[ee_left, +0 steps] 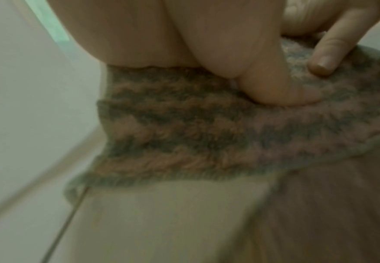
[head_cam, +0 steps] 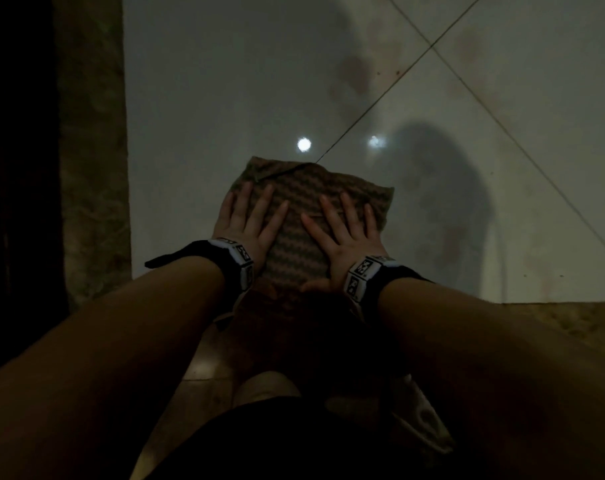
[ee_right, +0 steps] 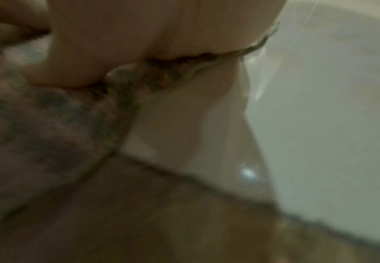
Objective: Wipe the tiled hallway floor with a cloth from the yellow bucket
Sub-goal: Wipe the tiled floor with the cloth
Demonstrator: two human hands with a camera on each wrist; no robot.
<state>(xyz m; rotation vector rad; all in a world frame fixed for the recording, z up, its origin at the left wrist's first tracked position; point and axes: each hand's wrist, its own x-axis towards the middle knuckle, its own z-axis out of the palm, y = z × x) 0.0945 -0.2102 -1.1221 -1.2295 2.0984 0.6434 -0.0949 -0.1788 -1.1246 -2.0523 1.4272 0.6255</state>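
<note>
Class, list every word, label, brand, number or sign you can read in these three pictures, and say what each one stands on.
None: no readable word, number or brand shows in any view.
Wristbands: black-and-white square code patterns only, no letters.
Cloth under the left hand and right hand: a zigzag weave, no label in sight.
Floor tiles: stains and light reflections only.

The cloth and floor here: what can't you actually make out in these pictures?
- Yellow bucket: in no view.
- Floor under the cloth: hidden by the cloth and by the left hand and right hand flat on it.
- Near end of the cloth: head view, lost in dark shadow between the arms.
- Whether the cloth is wet: wrist views too blurred.
- Reddish marks on the floor: too dim to identify.
</note>
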